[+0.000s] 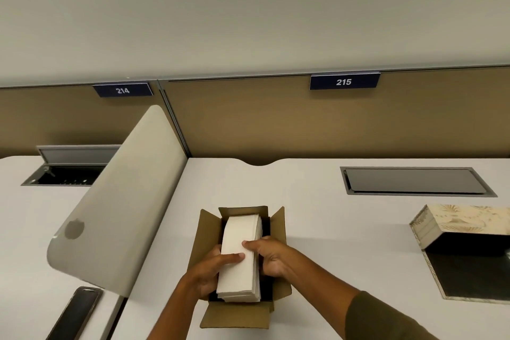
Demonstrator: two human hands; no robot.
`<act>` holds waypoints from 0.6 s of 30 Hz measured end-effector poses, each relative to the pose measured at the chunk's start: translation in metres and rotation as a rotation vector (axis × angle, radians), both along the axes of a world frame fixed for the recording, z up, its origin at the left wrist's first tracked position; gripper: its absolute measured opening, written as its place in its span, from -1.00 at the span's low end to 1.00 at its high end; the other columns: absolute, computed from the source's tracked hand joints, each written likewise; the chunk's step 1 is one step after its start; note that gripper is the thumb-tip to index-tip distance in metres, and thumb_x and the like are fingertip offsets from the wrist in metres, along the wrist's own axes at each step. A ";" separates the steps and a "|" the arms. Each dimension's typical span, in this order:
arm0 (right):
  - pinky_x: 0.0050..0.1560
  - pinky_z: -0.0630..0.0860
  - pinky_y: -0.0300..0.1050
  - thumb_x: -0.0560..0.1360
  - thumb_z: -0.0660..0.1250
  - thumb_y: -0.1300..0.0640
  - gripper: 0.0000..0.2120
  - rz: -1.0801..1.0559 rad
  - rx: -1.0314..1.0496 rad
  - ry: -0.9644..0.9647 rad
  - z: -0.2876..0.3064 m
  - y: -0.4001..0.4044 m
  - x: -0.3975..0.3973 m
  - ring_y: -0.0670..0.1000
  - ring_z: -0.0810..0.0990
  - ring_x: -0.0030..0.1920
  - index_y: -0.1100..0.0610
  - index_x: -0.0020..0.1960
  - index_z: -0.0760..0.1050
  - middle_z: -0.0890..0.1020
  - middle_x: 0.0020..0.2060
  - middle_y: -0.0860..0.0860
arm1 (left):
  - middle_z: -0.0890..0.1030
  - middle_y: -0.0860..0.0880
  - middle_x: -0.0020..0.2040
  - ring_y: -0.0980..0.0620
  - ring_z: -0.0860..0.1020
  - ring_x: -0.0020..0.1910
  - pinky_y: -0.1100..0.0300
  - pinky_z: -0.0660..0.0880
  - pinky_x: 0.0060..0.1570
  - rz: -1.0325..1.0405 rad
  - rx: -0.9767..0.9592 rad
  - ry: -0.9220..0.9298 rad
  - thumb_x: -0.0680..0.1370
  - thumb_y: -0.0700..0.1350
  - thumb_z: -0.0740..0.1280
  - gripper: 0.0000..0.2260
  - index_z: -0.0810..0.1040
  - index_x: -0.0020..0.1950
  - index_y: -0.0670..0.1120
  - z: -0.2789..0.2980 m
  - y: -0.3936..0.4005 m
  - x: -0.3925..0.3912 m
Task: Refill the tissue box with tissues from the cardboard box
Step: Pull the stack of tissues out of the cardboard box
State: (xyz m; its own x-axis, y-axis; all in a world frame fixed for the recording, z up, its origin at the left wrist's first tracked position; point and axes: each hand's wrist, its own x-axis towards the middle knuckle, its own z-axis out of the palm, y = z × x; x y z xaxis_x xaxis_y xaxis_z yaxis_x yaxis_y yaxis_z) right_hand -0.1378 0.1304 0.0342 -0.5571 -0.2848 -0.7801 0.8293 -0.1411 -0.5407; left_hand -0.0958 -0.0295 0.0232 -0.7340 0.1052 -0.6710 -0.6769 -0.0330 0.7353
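A brown cardboard box [209,232] stands open on the white desk, its flaps spread outward. A thick white stack of tissues [240,265] rises out of it, tilted toward me. My left hand [209,270] grips the stack's left side, thumb lying across its top. On the right side my right hand [269,257] holds it too, thumb on top. The tissue box [466,254], cream with a pale leaf pattern, sits at the right edge with its lid raised and a dark inside showing.
A curved beige divider panel [121,218] stands left of the cardboard box. A dark phone [76,312] lies at bottom left. A closed grey cable hatch [416,181] is set into the desk behind; an open one [69,165] is on the neighbouring desk.
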 end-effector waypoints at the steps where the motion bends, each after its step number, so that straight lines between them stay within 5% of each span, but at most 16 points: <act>1: 0.24 0.50 0.25 0.39 0.49 0.30 -0.58 -0.004 0.005 0.007 0.004 0.002 0.000 0.23 0.55 0.15 0.16 0.17 0.40 0.57 0.07 0.18 | 0.61 -0.22 0.17 -0.23 0.61 0.12 -0.06 0.63 -0.01 -0.001 -0.008 0.017 0.25 -0.01 0.58 -0.28 0.36 0.32 -0.08 0.003 -0.001 0.001; 11: -0.04 0.63 0.17 0.24 0.62 0.21 -0.28 0.022 -0.106 0.195 0.065 0.043 0.014 0.21 0.58 0.11 0.14 0.31 0.38 0.60 0.13 0.18 | 0.58 -0.12 0.16 -0.15 0.61 0.09 0.11 0.64 -0.14 -0.011 -0.003 0.241 0.26 0.04 0.56 -0.30 0.29 0.29 0.08 0.054 0.026 0.032; 18: -0.02 0.61 0.14 0.23 0.62 0.23 0.02 -0.030 -0.064 0.274 0.081 0.075 0.004 0.20 0.57 0.12 -0.02 0.49 0.07 0.49 0.25 0.18 | 0.52 -0.09 0.23 -0.11 0.59 0.15 0.12 0.65 -0.04 -0.116 -0.005 0.339 0.31 -0.01 0.53 -0.18 0.09 0.41 0.15 0.062 0.055 0.033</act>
